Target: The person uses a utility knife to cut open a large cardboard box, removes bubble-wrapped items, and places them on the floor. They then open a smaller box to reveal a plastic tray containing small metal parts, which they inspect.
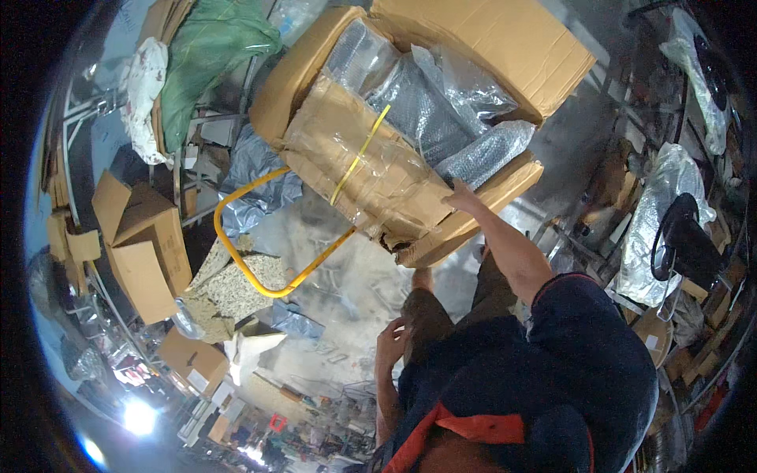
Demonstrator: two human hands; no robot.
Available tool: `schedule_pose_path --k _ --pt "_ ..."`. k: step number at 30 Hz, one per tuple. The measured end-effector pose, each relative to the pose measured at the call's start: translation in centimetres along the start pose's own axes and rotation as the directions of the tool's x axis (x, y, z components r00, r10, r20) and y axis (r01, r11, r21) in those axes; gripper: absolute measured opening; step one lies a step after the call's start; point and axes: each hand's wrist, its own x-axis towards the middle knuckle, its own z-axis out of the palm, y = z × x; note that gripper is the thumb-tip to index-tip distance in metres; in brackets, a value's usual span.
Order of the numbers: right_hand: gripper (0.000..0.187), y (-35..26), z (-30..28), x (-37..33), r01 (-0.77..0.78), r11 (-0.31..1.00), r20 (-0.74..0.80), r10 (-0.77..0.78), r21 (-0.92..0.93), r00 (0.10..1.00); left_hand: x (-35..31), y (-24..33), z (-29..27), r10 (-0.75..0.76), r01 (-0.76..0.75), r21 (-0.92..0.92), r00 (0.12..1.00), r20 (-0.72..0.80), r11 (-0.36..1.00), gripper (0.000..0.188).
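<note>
Right hand: fingers laid on the near part of the carton, at the edge of a taped cardboard panel; whether they pinch it or only press, cannot tell.

Left hand: low beside the thigh, behind and left of the right fingers; its own fingers loosely curled and slightly parted, nothing seen in them.

Large carton: directly under and beyond the right fingers, top open, tilted across the view.

Bubble wrap: loose sheets, just beyond the right fingers, inside the carton.

Yellow strap: across the panel, left of the right fingers.

Yellow tubular handle: a bent loop, further left, beyond the left fingers.

Hazards, judged: the torn corner, near and left of the right fingers, could split further if pulled; the panel could crease or slip under one-handed pressure; loose wrap could snag on fingers; the handle could catch a leg.

Edges and room: the carton's near edge lies close to the knees, leaving little space there. Grey floor opens left of the left fingers, bounded by a speckled slab and a small open carton. Right of the right fingers, plastic-wrapped goods limit sideways movement.
</note>
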Motion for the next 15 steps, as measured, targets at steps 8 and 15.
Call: schedule_pose_path --k 8,15 --pt "0.042 -5.3 3.7 -2.4 0.030 0.990 0.280 -0.068 0.137 0.958 9.0 15.5 -0.4 0.517 -0.516 0.089 0.804 -0.294 0.852 0.042" --pt "0.060 -14.5 10.4 -11.4 0.306 0.937 0.510 -0.349 0.168 0.786 23.8 15.5 -8.2 0.825 -0.644 0.576 0.556 -0.098 0.503 0.058"
